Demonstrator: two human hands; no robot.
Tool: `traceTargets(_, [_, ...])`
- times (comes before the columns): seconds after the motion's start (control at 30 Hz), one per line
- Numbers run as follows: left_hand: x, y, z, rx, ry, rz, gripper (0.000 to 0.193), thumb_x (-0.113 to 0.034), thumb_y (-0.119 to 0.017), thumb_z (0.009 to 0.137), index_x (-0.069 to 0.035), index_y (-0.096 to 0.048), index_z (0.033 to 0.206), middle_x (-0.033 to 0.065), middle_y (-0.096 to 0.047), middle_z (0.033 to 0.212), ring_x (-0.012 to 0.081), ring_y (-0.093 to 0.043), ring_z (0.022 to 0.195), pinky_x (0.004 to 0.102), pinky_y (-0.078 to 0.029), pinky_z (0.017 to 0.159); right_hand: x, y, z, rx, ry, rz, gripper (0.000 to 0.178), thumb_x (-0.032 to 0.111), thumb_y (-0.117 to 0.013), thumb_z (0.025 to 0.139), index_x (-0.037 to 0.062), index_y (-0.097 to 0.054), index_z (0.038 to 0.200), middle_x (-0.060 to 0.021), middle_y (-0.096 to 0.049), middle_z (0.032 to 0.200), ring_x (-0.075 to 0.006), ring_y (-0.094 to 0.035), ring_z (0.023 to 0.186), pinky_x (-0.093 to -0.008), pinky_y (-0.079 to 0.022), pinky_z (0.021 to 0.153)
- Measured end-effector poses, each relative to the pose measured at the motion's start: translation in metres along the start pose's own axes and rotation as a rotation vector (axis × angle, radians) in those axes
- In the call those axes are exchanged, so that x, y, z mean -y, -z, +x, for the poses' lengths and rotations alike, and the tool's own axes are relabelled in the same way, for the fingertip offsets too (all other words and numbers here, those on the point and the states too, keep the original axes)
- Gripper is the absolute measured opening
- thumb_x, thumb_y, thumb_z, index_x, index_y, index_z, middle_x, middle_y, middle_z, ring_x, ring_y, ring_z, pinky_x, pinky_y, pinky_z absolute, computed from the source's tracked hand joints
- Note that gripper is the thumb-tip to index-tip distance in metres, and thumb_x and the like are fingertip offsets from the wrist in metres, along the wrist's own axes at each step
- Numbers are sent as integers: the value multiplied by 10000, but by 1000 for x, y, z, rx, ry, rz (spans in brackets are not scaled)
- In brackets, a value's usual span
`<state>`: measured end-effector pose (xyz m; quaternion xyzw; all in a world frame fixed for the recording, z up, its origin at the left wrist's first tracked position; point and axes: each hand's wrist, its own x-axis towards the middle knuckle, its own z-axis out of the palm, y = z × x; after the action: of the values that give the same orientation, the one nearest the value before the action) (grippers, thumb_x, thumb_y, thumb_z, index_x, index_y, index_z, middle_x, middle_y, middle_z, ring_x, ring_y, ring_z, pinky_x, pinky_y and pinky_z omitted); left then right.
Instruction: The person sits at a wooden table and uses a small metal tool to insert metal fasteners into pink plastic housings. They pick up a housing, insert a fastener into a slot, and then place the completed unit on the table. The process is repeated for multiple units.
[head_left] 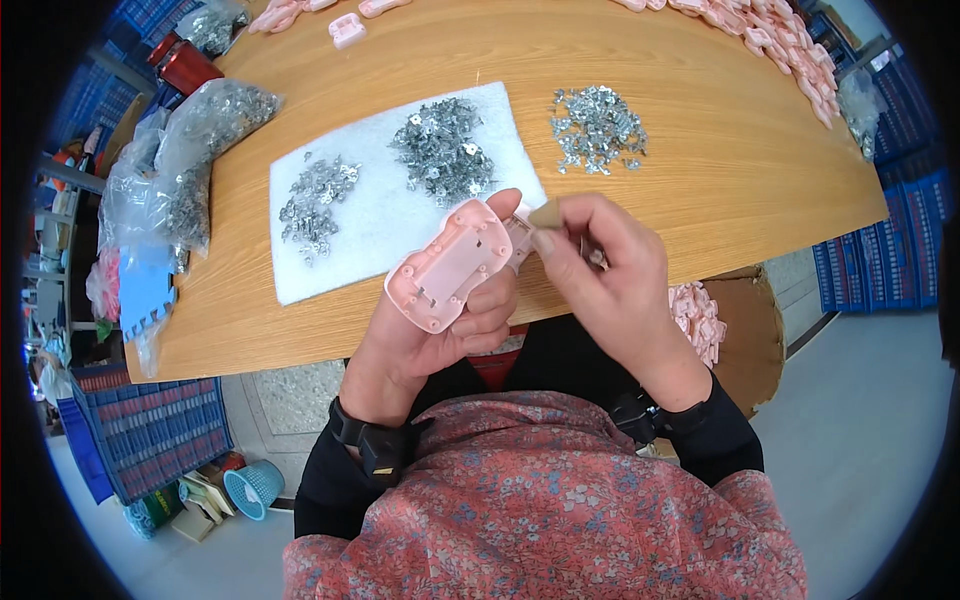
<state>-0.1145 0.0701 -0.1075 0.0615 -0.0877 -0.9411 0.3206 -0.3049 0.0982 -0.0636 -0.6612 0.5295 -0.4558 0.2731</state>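
My left hand [430, 335] holds a pink plastic car-shaped shell [452, 262], hollow side up, above the near edge of the wooden table [700, 150]. My right hand [600, 270] meets the shell's far end with thumb and fingers pinched together; a small metal piece seems to sit between them, mostly hidden. On the table just beyond lies a white foam sheet [370, 230] with two heaps of small metal clips [440, 150]. A third heap of clips [598, 128] lies on bare wood to the right.
Clear bags of metal parts [190, 150] sit at the table's left edge. More pink shells [780, 40] line the far right rim, and a cardboard box with pink shells [700, 320] stands at my right. Blue crates [150, 430] stand on the floor.
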Motion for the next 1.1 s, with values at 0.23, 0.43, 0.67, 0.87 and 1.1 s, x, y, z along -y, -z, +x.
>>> traceTargets(0.23, [20, 0, 4, 49, 125, -70, 458, -432, -426, 1025, -175, -465, 1402, 12, -403, 695, 109, -360, 522, 239, -321, 472, -16, -7, -4, 206, -302, 588, 186, 159, -688, 940, -8, -640, 1008, 62, -586, 853, -9, -492, 775, -196, -432, 685])
traceTargets(0.43, [36, -1, 10, 3, 170, 197, 553, -519, -375, 1016, -69, -520, 1302, 123, -613, 880, 201, -608, 684, 309, -512, 585, -12, 16, -22, 216, -559, 837, 199, 188, -701, 931, 14, -654, 1016, 32, -611, 836, -23, -500, 710, -182, -412, 632])
traceTargets(0.67, [61, -35, 13, -218, 149, 655, 732, -581, -180, 1039, -21, -395, 1459, 186, -675, 1055, 266, -686, 934, 365, -567, 798, -37, 83, -78, -104, -571, 582, 221, 200, -712, 919, 25, -642, 1034, 29, -616, 815, -21, -503, 649, -171, -397, 562])
traceTargets(0.87, [63, -31, 0, -224, 164, 843, 637, -493, -222, 1066, -6, -382, 1446, 194, -675, 1043, 250, -691, 896, 322, -572, 756, -78, 162, -159, -322, -636, 307, 210, 216, -705, 899, 43, -667, 1013, 58, -573, 797, -19, -488, 647, -179, -367, 548])
traceTargets(1.1, [25, -54, -8, -292, 76, 1113, 450, -342, -403, 1064, -16, -493, 1360, 105, -669, 980, 147, -652, 851, 265, -535, 759, -167, 223, -236, -692, -705, -28, 289, 188, -635, 972, -7, -622, 1186, -2, -633, 951, -57, -545, 764, -212, -455, 679])
